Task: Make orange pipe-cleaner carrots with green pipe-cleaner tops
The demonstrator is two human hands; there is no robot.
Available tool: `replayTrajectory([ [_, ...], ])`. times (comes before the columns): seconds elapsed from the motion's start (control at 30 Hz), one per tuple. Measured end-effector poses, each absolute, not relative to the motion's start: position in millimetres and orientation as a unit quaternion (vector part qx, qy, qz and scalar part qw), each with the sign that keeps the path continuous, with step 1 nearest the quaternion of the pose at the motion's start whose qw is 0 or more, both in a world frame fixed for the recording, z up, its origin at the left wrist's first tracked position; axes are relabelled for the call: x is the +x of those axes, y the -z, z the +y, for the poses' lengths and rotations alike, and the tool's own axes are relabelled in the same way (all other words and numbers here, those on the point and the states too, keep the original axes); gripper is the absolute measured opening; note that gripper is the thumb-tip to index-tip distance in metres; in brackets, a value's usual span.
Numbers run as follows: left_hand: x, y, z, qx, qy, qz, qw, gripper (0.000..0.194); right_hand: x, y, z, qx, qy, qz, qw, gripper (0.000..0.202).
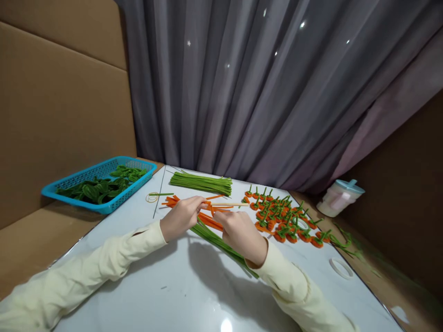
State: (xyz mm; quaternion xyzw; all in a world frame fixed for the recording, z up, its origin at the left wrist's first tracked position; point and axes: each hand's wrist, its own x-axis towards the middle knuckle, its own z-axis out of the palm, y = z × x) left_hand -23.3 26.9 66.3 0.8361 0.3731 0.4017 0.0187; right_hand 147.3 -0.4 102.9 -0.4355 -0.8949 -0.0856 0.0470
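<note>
My left hand [184,216] is closed on a thin wooden stick [231,204], which points out to the right. An orange pipe cleaner [209,208] is wound around the stick between my hands. My right hand [241,234] pinches that pipe cleaner just below the stick. Under my hands lie a bundle of loose orange pipe cleaners [211,222] and a bundle of green pipe cleaners [221,243]. Behind them another green bundle [200,183] rests on the white table.
Several small orange shapes with green stems [277,210] stand at the right, with a tape roll [300,224] among them. Another tape roll [341,268] lies nearer. A blue basket [107,207] holds green leaf shapes. A lidded cup [341,198] stands far right.
</note>
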Motion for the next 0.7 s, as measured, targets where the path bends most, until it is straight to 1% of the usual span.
replayTrajectory([
  [0.1,-25,-64,25,0.867,-0.337,0.36,-0.065,0.038,147,-108,-6,-0.417,0.127,-0.9,0.001,0.022],
  [0.17,-25,-66,22,0.881,-0.283,0.366,-0.099,0.049,148,-111,-8,-0.399,0.15,-0.905,-0.009,0.021],
  [0.23,-25,-69,18,0.893,-0.23,0.369,-0.112,0.053,150,-113,-8,-0.383,0.171,-0.908,0.001,0.019],
  [0.3,-24,-73,16,0.907,-0.194,0.357,-0.109,0.05,153,-115,-6,-0.368,0.185,-0.911,0.02,0.017],
  [0.37,-23,-76,14,0.92,-0.193,0.331,-0.076,0.043,159,-117,0,-0.355,0.183,-0.916,0.037,0.015],
  [0.43,-23,-80,13,0.928,-0.221,0.299,-0.01,0.033,167,-119,8,-0.34,0.152,-0.926,0.063,0.015],
  [0.53,-22,-86,13,0.921,-0.272,0.263,0.093,0.023,180,-118,24,-0.289,0.024,-0.949,0.125,0.017],
  [0.63,-21,-91,11,0.903,-0.293,0.261,0.175,0.019,186,-113,36,-0.244,-0.122,-0.947,0.171,0.016],
  [0.7,-20,-92,10,0.885,-0.303,0.266,0.231,0.018,184,-110,40,-0.252,-0.17,-0.932,0.198,0.014],
])
